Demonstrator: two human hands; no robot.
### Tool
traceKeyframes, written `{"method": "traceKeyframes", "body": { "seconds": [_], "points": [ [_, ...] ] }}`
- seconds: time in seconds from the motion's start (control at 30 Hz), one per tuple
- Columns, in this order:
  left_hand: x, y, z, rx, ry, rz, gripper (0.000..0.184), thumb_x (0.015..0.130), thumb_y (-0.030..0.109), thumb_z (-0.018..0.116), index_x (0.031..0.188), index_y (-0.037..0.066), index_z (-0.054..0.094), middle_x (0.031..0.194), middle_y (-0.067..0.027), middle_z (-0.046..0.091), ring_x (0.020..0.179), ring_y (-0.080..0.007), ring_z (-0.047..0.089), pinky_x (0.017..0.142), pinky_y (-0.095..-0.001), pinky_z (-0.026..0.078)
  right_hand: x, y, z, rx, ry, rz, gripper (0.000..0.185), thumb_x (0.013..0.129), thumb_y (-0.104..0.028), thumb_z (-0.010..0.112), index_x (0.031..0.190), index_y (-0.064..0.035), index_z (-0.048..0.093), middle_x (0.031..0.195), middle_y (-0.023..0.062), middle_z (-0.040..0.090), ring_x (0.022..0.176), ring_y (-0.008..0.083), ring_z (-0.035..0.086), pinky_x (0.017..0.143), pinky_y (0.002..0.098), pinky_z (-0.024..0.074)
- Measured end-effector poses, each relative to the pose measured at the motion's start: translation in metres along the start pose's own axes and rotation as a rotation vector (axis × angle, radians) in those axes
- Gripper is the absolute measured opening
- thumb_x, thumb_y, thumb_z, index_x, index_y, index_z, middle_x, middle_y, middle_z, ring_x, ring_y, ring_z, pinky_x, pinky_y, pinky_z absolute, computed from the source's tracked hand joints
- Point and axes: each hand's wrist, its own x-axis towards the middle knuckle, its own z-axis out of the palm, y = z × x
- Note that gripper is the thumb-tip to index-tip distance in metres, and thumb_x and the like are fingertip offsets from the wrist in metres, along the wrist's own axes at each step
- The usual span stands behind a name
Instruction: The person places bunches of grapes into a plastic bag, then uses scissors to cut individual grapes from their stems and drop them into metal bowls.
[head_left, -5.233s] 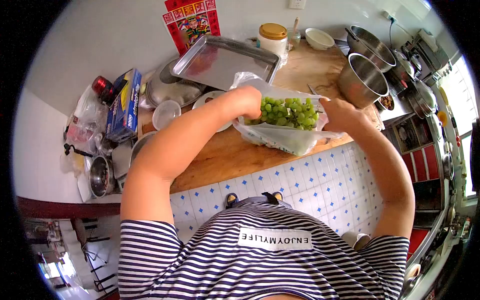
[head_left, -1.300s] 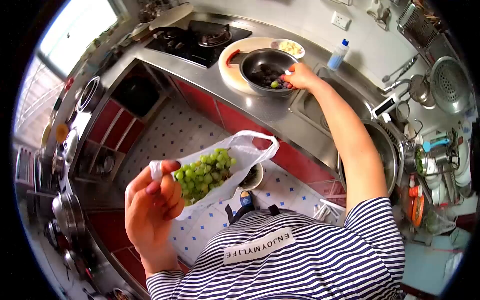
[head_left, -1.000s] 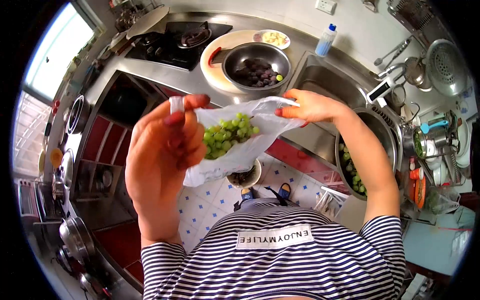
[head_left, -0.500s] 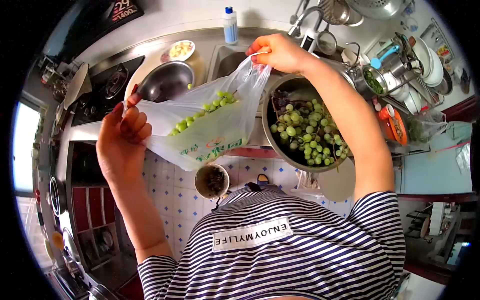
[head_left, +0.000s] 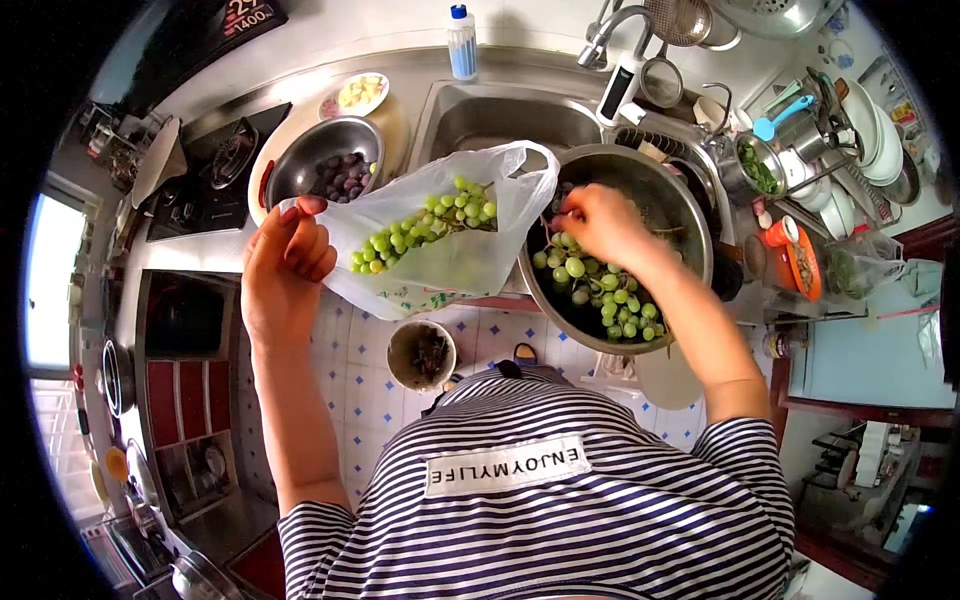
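My left hand (head_left: 290, 255) grips one handle of a translucent plastic bag (head_left: 390, 222), which hangs open to the right. Inside the bag lies a bunch of green grapes (head_left: 415, 232). Over the big metal pot (head_left: 690, 215), my right hand (head_left: 605, 225) has its fingers closed at the stem side of another bunch of green grapes (head_left: 605, 290). Darker grapes and stems show partly beneath that hand. Behind the bag, a metal bowl (head_left: 300, 160) holds dark purple grapes (head_left: 345, 178).
A steel sink (head_left: 500, 118) with a faucet (head_left: 597, 50) lies behind the bag. A blue-capped bottle (head_left: 462, 45) stands at the wall. A plate of cut pieces (head_left: 362, 93) is at back left. On the floor stands a bin (head_left: 422, 355); crowded dishes (head_left: 865, 130) are at right.
My right hand has let go of the bag's other handle and moved down right into the pot's grapes. The bag has slackened, and the bowl's dark grapes now show.
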Motion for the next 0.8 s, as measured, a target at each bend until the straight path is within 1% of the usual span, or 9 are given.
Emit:
{"method": "traceKeyframes", "body": {
  "seconds": [0.2, 0.27, 0.3, 0.47, 0.5, 0.53, 0.6, 0.67, 0.8],
  "points": [
    [-0.001, 0.001, -0.004, 0.003, -0.021, -0.002, 0.029, 0.092, 0.022, 0.043, 0.099, -0.006, 0.049, 0.059, 0.0047, 0.027, 0.052, -0.0057, 0.024, 0.047, -0.0212, 0.021, 0.009, -0.024, 0.021, -0.1, -0.153, 0.095, 0.027, 0.079, -0.027, 0.063, 0.087, -0.0013, 0.061, 0.086, 0.0169, 0.057, 0.083, 0.0337, 0.058, 0.072, 0.0447, 0.0467],
    [-0.002, -0.002, -0.004, -0.014, 0.008, -0.01, 0.029, 0.092, 0.022, 0.043, 0.098, -0.006, 0.049, 0.059, 0.0046, 0.027, 0.052, -0.0055, 0.025, 0.047, -0.0211, 0.021, 0.004, -0.027, 0.007, -0.066, -0.081, 0.188, 0.023, 0.081, -0.025, 0.059, 0.086, -0.0021, 0.061, 0.084, 0.0158, 0.057, 0.083, 0.0331, 0.059, 0.072, 0.0451, 0.0466],
    [-0.003, -0.002, -0.004, -0.024, 0.016, -0.005, 0.029, 0.092, 0.022, 0.043, 0.098, -0.006, 0.049, 0.059, 0.0046, 0.027, 0.052, -0.0055, 0.025, 0.047, -0.0211, 0.021, 0.0, -0.017, 0.005, -0.054, 0.004, 0.147, 0.02, 0.082, -0.022, 0.056, 0.085, -0.0025, 0.061, 0.083, 0.0156, 0.058, 0.082, 0.0327, 0.059, 0.071, 0.0456, 0.0466],
    [-0.003, -0.002, -0.004, 0.021, 0.026, 0.0, 0.031, 0.092, 0.024, 0.043, 0.096, -0.006, 0.05, 0.058, 0.0053, 0.026, 0.051, -0.005, 0.024, 0.046, -0.0205, 0.021, -0.014, 0.001, -0.056, 0.199, 0.074, 0.244, 0.022, 0.084, -0.023, 0.057, 0.089, -0.0018, 0.061, 0.087, 0.0182, 0.062, 0.08, 0.0303, 0.061, 0.069, 0.039, 0.0452],
    [-0.002, -0.001, -0.004, 0.052, 0.027, 0.0, 0.031, 0.093, 0.025, 0.043, 0.096, -0.005, 0.05, 0.057, 0.0057, 0.026, 0.05, -0.0048, 0.024, 0.045, -0.0202, 0.021, -0.013, 0.021, -0.056, 0.332, 0.105, 0.222, 0.024, 0.084, -0.025, 0.057, 0.088, -0.0014, 0.061, 0.081, 0.0172, 0.062, 0.072, 0.024, 0.06, 0.066, 0.0362, 0.0445],
    [-0.002, -0.001, -0.004, 0.041, 0.032, 0.01, 0.031, 0.093, 0.025, 0.043, 0.096, -0.005, 0.05, 0.057, 0.0057, 0.026, 0.05, -0.0048, 0.024, 0.045, -0.0202, 0.021, -0.013, 0.026, -0.067, 0.436, 0.038, 0.34, 0.021, 0.087, -0.022, 0.055, 0.091, -0.0026, 0.061, 0.077, 0.0098, 0.061, 0.067, 0.0144, 0.056, 0.063, 0.0291, 0.0442],
    [-0.001, -0.002, -0.004, 0.064, 0.054, -0.008, 0.032, 0.093, 0.025, 0.042, 0.096, -0.005, 0.051, 0.057, 0.0061, 0.026, 0.049, -0.0046, 0.023, 0.044, -0.0198, 0.021, -0.017, 0.022, -0.093, 0.643, 0.043, 0.285, 0.019, 0.09, -0.021, 0.052, 0.093, -0.0037, 0.06, 0.076, 0.0008, 0.059, 0.068, 0.0059, 0.051, 0.06, 0.0222, 0.0427],
    [0.0, -0.003, -0.004, 0.045, 0.06, -0.003, 0.031, 0.093, 0.025, 0.043, 0.097, -0.005, 0.051, 0.057, 0.0063, 0.027, 0.049, -0.0043, 0.024, 0.044, -0.0196, 0.021, -0.02, 0.015, -0.121, 0.672, 0.014, 0.243, 0.018, 0.092, -0.02, 0.05, 0.093, -0.0043, 0.059, 0.079, -0.0039, 0.056, 0.07, 0.0035, 0.049, 0.06, 0.0186, 0.0419],
    [-0.001, -0.004, -0.007, 0.043, 0.054, -0.022, 0.027, 0.093, 0.023, 0.044, 0.098, -0.003, 0.052, 0.058, 0.0071, 0.026, 0.049, -0.0035, 0.025, 0.044, -0.019, 0.022, -0.015, 0.008, -0.163, 0.722, 0.014, 0.178, 0.023, 0.092, -0.021, 0.051, 0.106, -0.003, 0.057, 0.09, -0.0014, 0.061, 0.07, 0.0041, 0.05, 0.063, 0.0198, 0.0424]
  ]
}}
